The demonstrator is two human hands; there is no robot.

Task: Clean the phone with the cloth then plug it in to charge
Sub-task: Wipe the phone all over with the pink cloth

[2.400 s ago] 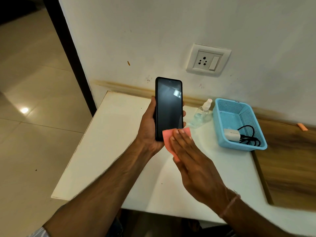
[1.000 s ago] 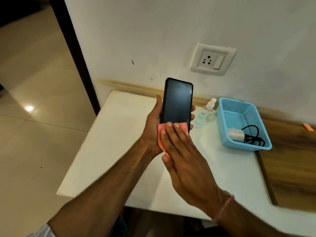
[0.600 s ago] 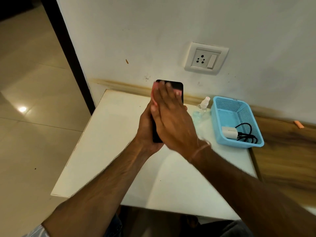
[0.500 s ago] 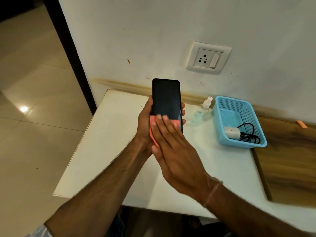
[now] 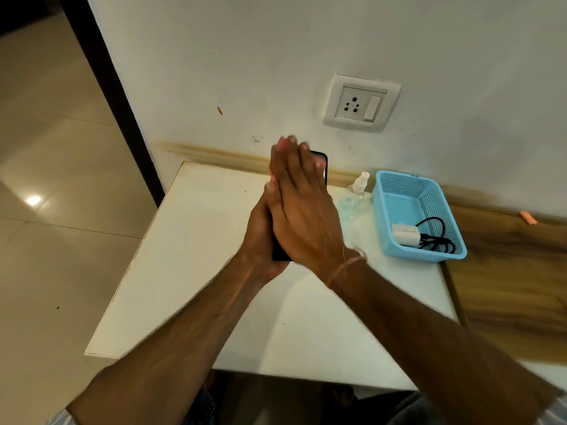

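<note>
My flat right hand [image 5: 302,210], fingers straight, hides most of the glossy black phone [image 5: 322,162]. Only a blurry pink sliver of cloth [image 5: 272,179] shows. My left hand [image 5: 260,237] wraps its edge.

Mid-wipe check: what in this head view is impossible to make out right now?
1. Black slab phone screen, head view: covered by the flat right hand; only a top corner and the bottom edge show.
2. Pink cloth: hidden under that hand.
3. Right fingertips: motion-blurred.
4. Left hand grip: mostly behind the phone.
5. Black cable connector in the light blue plastic basket: too small, coiled.
</note>
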